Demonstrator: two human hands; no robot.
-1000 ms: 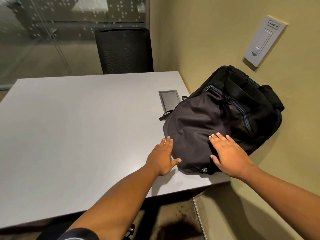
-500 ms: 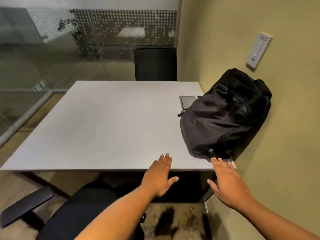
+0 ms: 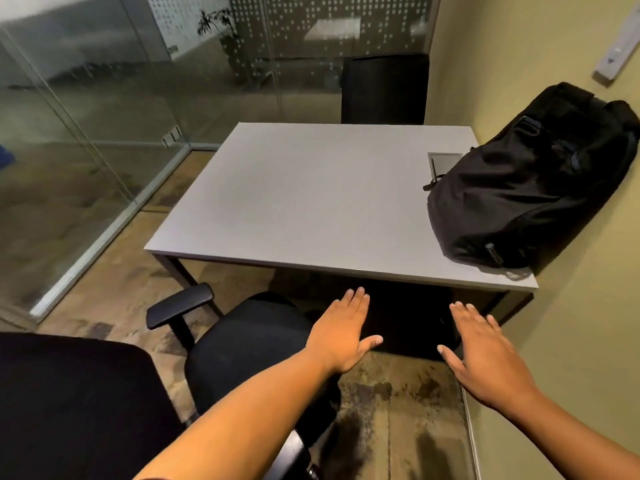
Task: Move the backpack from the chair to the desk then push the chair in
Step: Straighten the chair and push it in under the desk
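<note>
The black backpack (image 3: 526,188) lies on the right side of the grey desk (image 3: 311,195), leaning against the yellow wall. A black office chair (image 3: 242,344) stands in front of the desk at the lower left, its seat outside the desk's front edge and its backrest (image 3: 79,407) close to me. My left hand (image 3: 344,332) hovers flat with fingers apart over the seat's right edge, holding nothing. My right hand (image 3: 485,355) is spread open over the floor, below the desk's front edge, also holding nothing.
A second black chair (image 3: 384,88) is tucked at the desk's far side. A grey cable hatch (image 3: 444,161) sits in the desktop beside the backpack. Glass walls (image 3: 86,140) run along the left and back. A wall switch (image 3: 620,50) is on the yellow wall.
Both hands have come off the backpack and drawn back from the desk toward me. The view has pulled back and turned left, bringing the near chair into sight.
</note>
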